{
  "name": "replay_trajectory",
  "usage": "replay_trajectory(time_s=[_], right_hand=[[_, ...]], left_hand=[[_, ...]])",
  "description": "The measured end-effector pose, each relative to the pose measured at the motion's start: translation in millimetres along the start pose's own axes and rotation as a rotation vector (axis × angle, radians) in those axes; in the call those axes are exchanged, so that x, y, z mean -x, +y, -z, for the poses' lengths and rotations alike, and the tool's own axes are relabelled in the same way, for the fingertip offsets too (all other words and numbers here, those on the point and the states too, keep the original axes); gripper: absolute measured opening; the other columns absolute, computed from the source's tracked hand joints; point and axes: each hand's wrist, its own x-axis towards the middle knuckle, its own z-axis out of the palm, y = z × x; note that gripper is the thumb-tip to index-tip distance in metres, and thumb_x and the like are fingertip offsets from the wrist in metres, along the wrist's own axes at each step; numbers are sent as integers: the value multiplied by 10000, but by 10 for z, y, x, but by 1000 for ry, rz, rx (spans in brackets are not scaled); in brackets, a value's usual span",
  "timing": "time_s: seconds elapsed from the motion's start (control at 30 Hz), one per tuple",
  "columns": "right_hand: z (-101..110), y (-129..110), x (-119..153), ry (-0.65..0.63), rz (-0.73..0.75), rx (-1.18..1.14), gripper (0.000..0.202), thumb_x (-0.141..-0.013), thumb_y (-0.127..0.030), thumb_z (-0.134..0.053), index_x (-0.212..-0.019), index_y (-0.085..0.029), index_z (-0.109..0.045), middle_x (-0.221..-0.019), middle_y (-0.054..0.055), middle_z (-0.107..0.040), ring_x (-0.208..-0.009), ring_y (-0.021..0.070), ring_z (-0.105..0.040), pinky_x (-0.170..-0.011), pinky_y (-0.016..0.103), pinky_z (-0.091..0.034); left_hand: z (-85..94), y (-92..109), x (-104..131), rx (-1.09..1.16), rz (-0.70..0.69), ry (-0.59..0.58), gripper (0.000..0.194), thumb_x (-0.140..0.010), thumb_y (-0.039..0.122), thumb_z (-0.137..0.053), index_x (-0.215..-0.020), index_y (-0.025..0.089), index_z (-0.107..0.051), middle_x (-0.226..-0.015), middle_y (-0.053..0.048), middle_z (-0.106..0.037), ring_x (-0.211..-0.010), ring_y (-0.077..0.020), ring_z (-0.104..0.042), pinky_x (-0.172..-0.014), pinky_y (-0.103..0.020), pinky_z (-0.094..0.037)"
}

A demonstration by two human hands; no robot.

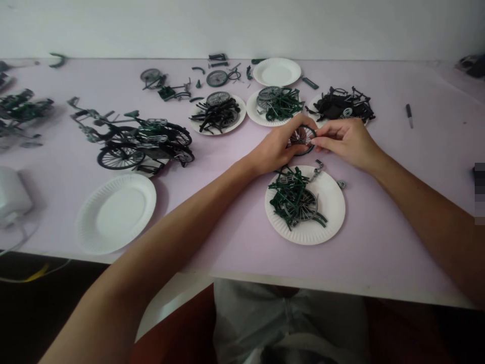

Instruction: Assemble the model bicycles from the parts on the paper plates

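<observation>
A small spoked wheel (302, 137) is raised above the table between my hands. My left hand (278, 144) grips it from the left, thumb and fingers around its rim. At its right edge, my right hand (343, 139) pinches the rim with thumb and fingertips. Just below, a white paper plate (333, 217) carries dark green model bicycle parts (290, 194) and another wheel (306, 205). A grey part (317, 169) lies across that plate's upper rim, and a small round part (341, 185) sits by its right edge.
Behind my hands, three plates hold black parts (217, 114), green parts (282, 106) and more black parts (343, 106). Assembled model bicycles (140, 139) stand left, near a bare plate (123, 210). A pen-like tool (409, 115) lies right. The table's front edge (284, 283) is near me.
</observation>
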Motion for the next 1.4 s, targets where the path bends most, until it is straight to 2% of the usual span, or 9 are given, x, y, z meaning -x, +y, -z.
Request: replay_trajectory(time_s=[0.1, 0.3, 0.43, 0.57, 0.7, 0.8, 0.97, 1.23, 1.4], right_hand=[[-16, 5, 7, -3, 23, 23, 160, -759, -325, -880, -825, -232, -768, -762, 20, -755, -691, 175, -701, -735, 348, -643], [-48, 19, 14, 40, 38, 50, 112, -777, -262, -826, -882, -246, -791, -809, 26, -766, -730, 200, -717, -726, 370, -646], [-66, 6, 18, 54, 23, 59, 158, -732, -298, -838, -876, -256, -787, -828, 24, -778, -765, 229, -724, -717, 390, -637], [-76, -23, 32, 53, 37, 69, 191, -694, -313, -860, -858, -264, -777, -838, 24, -782, -806, 244, -731, -782, 408, -633], [-76, -26, 37, 54, 60, 94, 175, -703, -307, -852, -853, -271, -770, -855, 26, -783, -835, 260, -736, -829, 433, -630], [-71, -12, 32, 53, 71, 101, 154, -711, -300, -847, -843, -275, -771, -870, 32, -785, -844, 264, -738, -840, 438, -626], [-64, -24, 38, 53, 69, 93, 152, -716, -291, -842, -852, -270, -777, -868, 33, -785, -822, 255, -728, -813, 427, -626], [-47, -89, 61, 26, 50, 121, 64, -827, -302, -783, -878, -263, -784, -768, 30, -739, -697, 204, -669, -754, 389, -614], [-52, -123, 66, 6, 73, 143, 112, -883, -338, -742, -812, -255, -770, -719, 18, -711, -656, 177, -640, -699, 351, -577]], left_hand=[[3, 5, -1, -5, 14, 1, 388, -868, 131, -641, -1237, 229, -572, -1198, -67, -669, -1058, -241, -647, -914, -387, -539], [-14, -20, -1, 6, -7, 32, 392, -858, 140, -669, -1226, 229, -569, -1206, -62, -656, -1098, -254, -649, -958, -421, -540], [-30, -92, -7, 28, 10, 119, 360, -872, 230, -724, -1177, 231, -531, -1196, -64, -619, -1086, -248, -668, -940, -403, -556], [-15, -127, -14, 35, 16, 173, 356, -902, 291, -713, -1189, 233, -510, -1203, -68, -604, -1079, -240, -679, -932, -406, -572], [16, -50, -17, -24, 10, 114, 336, -902, 240, -690, -1222, 213, -591, -1264, -78, -657, -1185, -263, -653, -1011, -420, -549], [23, 16, -16, -8, 27, 61, 286, -891, 176, -665, -1175, 206, -646, -1148, -49, -711, -1023, -220, -691, -897, -371, -569], [18, 52, -17, 38, 51, 78, 253, -870, 150, -665, -1119, 192, -657, -1047, -41, -713, -893, -187, -679, -812, -335, -556], [25, 70, -23, 94, 92, 61, 222, -873, 180, -661, -1093, 211, -650, -1062, -51, -707, -920, -208, -683, -822, -357, -558], [39, 55, -29, 68, 68, 56, 189, -879, 195, -652, -1067, 211, -640, -1049, -52, -697, -931, -212, -675, -827, -356, -560]])
